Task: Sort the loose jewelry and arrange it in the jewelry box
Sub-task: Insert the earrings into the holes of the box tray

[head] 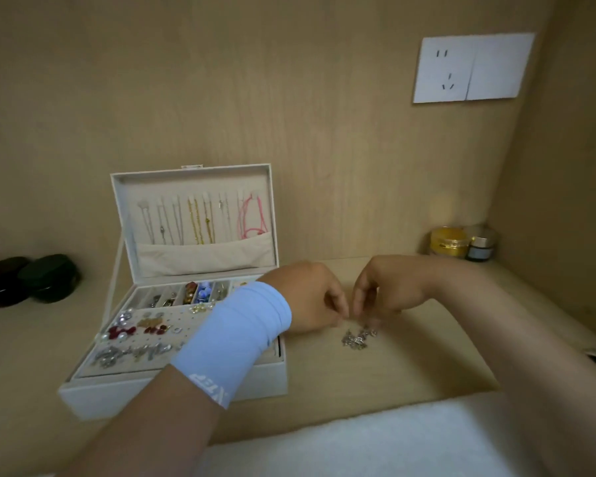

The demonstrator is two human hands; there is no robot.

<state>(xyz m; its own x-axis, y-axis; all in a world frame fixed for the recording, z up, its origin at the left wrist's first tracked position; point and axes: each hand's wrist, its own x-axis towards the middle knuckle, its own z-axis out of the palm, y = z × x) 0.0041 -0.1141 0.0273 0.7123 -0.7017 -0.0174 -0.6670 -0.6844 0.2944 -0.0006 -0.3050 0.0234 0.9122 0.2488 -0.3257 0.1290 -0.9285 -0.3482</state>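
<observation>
Cloth [358, 442], white, lies at the near edge. Left forearm carries 1 blue wristband [234, 339]. Left grip [310, 297] and right grip [389, 287] are both narrow, fingertips nearly meeting, pinching the top of the loose jewelry [356, 337], a small silver pile on the table [410, 366]. Jewelry box [172, 390] stands open just left of the grips, necklaces [200, 218] hanging in its upright lid. Beyond: 2 dark cases [28, 280] left, 2 jars [461, 242] right, wall socket [472, 67] above.
</observation>
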